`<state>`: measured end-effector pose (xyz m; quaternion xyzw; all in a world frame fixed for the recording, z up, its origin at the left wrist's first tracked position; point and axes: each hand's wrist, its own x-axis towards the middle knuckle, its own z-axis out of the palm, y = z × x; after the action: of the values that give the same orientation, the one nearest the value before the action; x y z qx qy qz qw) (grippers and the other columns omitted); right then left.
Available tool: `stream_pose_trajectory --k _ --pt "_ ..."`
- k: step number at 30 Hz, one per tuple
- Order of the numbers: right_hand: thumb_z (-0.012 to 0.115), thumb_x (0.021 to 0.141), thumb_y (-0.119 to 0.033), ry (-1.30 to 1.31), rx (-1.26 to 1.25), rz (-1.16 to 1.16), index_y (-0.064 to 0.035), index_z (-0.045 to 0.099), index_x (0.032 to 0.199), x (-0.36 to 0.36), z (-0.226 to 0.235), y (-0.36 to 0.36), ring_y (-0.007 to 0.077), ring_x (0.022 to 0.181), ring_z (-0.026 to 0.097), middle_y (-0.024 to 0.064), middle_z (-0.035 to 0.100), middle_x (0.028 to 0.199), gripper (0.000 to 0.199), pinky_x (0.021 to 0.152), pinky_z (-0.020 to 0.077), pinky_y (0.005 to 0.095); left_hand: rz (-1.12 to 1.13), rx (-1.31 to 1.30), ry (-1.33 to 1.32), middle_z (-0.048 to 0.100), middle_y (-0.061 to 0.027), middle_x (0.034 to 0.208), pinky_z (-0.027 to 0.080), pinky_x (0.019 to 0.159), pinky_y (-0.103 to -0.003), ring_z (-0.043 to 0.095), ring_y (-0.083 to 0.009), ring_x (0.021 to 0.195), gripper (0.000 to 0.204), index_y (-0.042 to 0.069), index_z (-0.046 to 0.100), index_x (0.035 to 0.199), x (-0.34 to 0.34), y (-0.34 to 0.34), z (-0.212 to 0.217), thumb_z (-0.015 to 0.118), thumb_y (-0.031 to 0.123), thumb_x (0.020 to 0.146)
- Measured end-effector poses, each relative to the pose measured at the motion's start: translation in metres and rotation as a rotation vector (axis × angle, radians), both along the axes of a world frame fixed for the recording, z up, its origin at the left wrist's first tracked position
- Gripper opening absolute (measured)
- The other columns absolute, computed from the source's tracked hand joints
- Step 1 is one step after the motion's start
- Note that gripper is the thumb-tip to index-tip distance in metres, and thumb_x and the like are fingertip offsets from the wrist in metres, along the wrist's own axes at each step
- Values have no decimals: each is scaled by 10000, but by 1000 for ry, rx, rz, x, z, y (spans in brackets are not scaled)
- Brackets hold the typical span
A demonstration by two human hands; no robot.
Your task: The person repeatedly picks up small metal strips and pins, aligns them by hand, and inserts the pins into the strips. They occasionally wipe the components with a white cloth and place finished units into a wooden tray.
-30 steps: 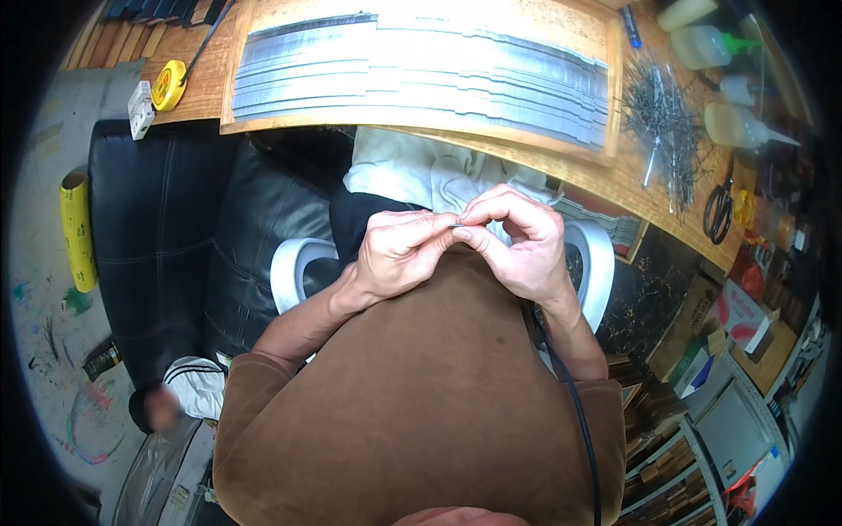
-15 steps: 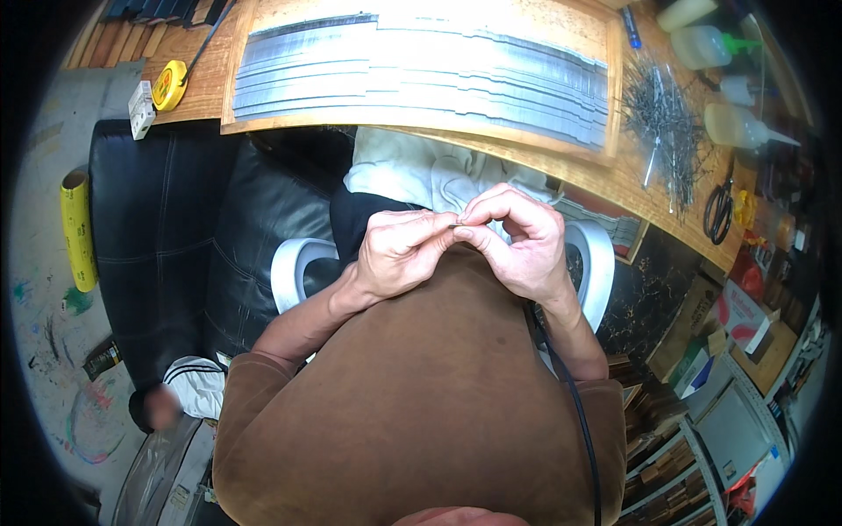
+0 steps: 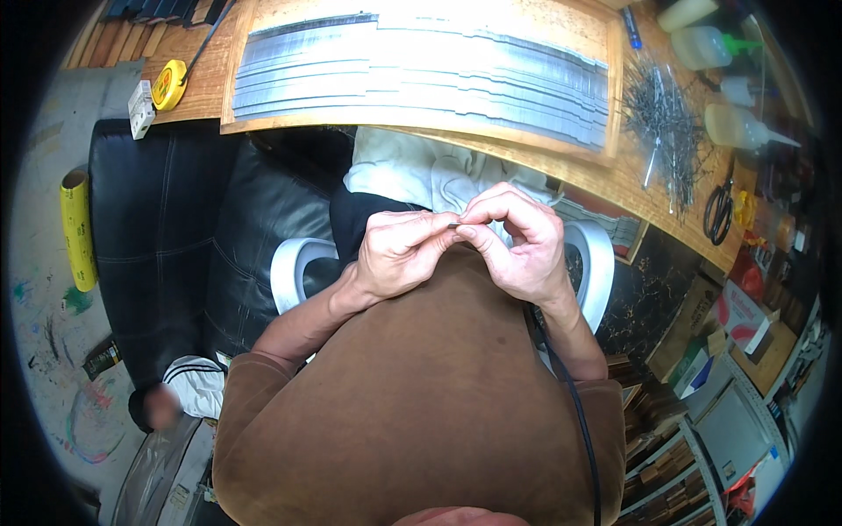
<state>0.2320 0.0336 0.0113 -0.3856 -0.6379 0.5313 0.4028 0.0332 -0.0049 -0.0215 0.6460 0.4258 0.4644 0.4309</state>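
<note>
Above my lap, my left hand [image 3: 399, 252] and my right hand [image 3: 524, 244] meet with their fingertips pinched together. Between them shows a tiny dark sliver, too small to name. Both hands are closed, thumb against forefinger. Beyond them, on the table, lies a wooden tray [image 3: 230, 101] holding rows of thin grey strips [image 3: 421, 96]; glare washes out its middle. To the tray's right is a tangled heap of thin metal wire-like pieces [image 3: 667, 131]. Black-handled scissors [image 3: 719, 219] rest near the table's right edge.
Squeeze bottles [image 3: 735, 127] and a blue pen [image 3: 631, 28] stand or lie at the far right. A yellow tape measure [image 3: 169, 85] is on the left corner. White chair armrests [image 3: 589, 263] flank me; a black sofa [image 3: 158, 237] and yellow roll [image 3: 78, 232] are left.
My right fingertips have shifted very slightly against the left ones. All else stays the same.
</note>
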Motion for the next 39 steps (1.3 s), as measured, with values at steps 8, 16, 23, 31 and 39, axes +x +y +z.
stream_pose_trajectory --k 8,16,23,31,39 --pt "763 846 79 -144 28 -113 11 700 895 17 22 3 168 804 696 96 714 887 105 723 547 294 -9 -57 5 809 -171 947 635 741 -286 804 -220 819 179 -65 778 1087 1 2 2 775 -54 909" --pt "789 916 59 -411 225 -715 12 759 966 74 86 16 116 819 689 68 748 935 75 739 561 229 -46 -70 3 818 -162 990 651 805 -289 814 -222 883 158 -72 775 1075 3 4 4 762 -58 919" --pt "775 867 66 -71 -106 -98 29 764 935 -1 18 -1 164 763 713 101 740 866 78 695 559 276 -32 -191 -12 809 -167 948 627 747 -289 804 -219 824 170 -48 779 1098 1 4 18 759 -22 931" --pt "816 845 47 3 -86 -113 30 777 961 -8 2 -5 165 745 705 95 738 870 124 690 560 273 -73 -219 -23 783 -174 890 595 687 -300 766 -224 747 178 -58 773 1096 -3 7 19 753 -33 921" --pt "815 842 45 42 -8 0 1 799 991 -8 -3 7 164 822 694 91 729 924 156 727 542 276 36 131 129 721 -168 790 558 619 -316 714 -267 657 125 -93 726 992 -3 9 8 760 -106 873"
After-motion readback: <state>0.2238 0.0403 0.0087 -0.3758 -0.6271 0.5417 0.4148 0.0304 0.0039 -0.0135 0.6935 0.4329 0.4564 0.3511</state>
